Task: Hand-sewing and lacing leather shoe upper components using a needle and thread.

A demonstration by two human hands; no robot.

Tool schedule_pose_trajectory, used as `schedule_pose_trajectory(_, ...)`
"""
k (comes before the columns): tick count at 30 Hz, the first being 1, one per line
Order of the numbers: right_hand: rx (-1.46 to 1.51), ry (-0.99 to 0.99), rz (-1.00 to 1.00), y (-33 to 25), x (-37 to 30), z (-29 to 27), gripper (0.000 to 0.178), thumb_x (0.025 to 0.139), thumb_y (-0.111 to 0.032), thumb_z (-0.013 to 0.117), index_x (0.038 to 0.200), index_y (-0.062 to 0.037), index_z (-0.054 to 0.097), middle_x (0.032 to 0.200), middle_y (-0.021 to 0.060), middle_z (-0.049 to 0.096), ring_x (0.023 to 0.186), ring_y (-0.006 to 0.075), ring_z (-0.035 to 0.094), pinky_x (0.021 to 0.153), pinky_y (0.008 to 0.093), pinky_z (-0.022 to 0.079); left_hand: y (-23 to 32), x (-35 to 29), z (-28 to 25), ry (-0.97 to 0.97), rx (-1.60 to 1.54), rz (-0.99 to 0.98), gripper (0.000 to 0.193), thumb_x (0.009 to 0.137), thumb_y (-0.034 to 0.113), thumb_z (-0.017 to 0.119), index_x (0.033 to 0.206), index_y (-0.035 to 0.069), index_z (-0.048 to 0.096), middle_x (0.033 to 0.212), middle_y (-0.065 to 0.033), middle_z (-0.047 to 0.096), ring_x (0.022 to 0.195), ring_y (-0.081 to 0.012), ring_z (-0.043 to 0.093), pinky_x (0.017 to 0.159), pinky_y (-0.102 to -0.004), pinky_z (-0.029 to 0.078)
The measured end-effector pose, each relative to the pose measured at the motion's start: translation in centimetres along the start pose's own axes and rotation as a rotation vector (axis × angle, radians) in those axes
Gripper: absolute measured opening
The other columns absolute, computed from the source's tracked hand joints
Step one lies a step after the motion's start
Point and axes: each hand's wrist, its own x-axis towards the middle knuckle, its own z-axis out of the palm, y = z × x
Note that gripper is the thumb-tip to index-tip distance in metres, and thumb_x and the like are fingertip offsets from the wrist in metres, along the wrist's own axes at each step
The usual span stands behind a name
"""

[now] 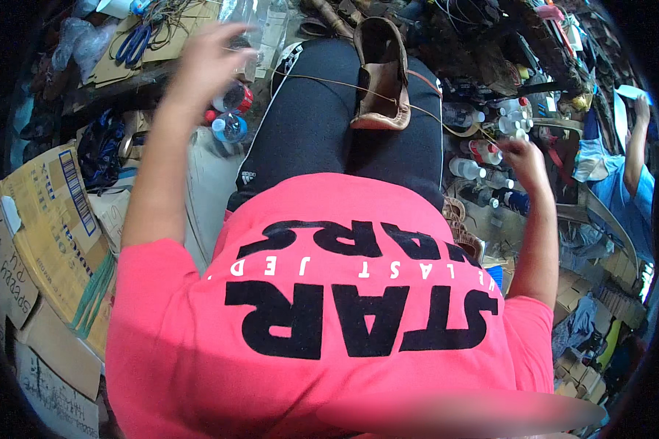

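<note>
A brown leather shoe (379, 80) rests on my lap between my thighs, its opening facing up. A thin tan cord (329, 82) runs out of it both ways, left across my thigh and right towards my right hand (526, 159). That hand is closed, its fingers pinching the cord's right-hand part. My left hand (216, 62) is raised beyond my left knee, blurred by motion. Its fingers look spread, and I see nothing held in them. The cord's left part fades from sight near my left knee, a little apart from the fingertips.
Several plastic bottles (483, 151) stand right of my legs, with two more bottles (229, 127) on the left. Cardboard boxes (51, 219) fill the left side. Blue-handled scissors (133, 45) lie on cardboard at the upper left. Another person (626, 183) is at the far right.
</note>
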Motion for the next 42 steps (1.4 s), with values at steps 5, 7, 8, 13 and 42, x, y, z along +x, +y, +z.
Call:
schedule_pose_trajectory(5,0.486,-0.007,-0.539,-14.4,3.6,1.7,0.014,0.076,0.002,0.065,0.088,-0.0044,0.068,0.083,0.0045,0.059,0.084,0.0141,0.059,0.074,0.0248,0.047,9.4,2.9,9.9,-0.299,-0.517,0.162,0.062,0.067,0.024,0.079,0.119,0.007,0.051,0.113,-0.0136,0.059,0.106,-0.0237,0.056,0.092,-0.0333,0.043)
schedule_pose_trajectory(7,0.527,-0.031,-0.540,-15.4,4.4,2.4,0.013,0.075,0.000,0.068,0.087,-0.0059,0.068,0.085,0.0035,0.057,0.082,0.0137,0.059,0.073,0.0246,0.047,10.2,4.0,11.8,-0.342,-0.492,0.181,0.064,0.065,0.025,0.080,0.118,0.006,0.049,0.113,-0.0143,0.058,0.102,-0.0244,0.058,0.088,-0.0332,0.045)
schedule_pose_trajectory(8,0.527,-0.031,-0.540,-15.3,4.8,2.6,0.013,0.075,0.000,0.068,0.087,-0.0059,0.068,0.085,0.0035,0.057,0.082,0.0137,0.059,0.073,0.0246,0.047,10.6,4.2,11.8,-0.313,-0.486,0.218,0.059,0.065,0.025,0.081,0.112,0.004,0.052,0.107,-0.0135,0.061,0.097,-0.0228,0.060,0.084,-0.0328,0.046)
schedule_pose_trajectory(13,0.495,-0.105,-0.560,-14.7,5.4,3.0,0.012,0.075,-0.003,0.070,0.086,-0.0074,0.069,0.085,0.0026,0.057,0.082,0.0142,0.058,0.072,0.0263,0.047,10.8,5.4,11.5,-0.570,-0.484,0.246,0.038,0.067,0.022,0.079,0.094,0.000,0.063,0.091,-0.0102,0.066,0.087,-0.0180,0.062,0.081,-0.0308,0.047)
schedule_pose_trajectory(42,-0.170,0.079,-0.730,-20.2,1.5,2.2,0.017,0.073,-0.005,0.056,0.085,-0.0081,0.068,0.084,0.0163,0.058,0.081,0.0339,0.061,0.073,0.0409,0.048,9.4,6.2,12.1,-0.625,-0.318,0.412,0.025,0.065,0.002,0.071,0.090,0.006,0.070,0.088,-0.0091,0.064,0.085,-0.0219,0.064,0.075,-0.0300,0.051)
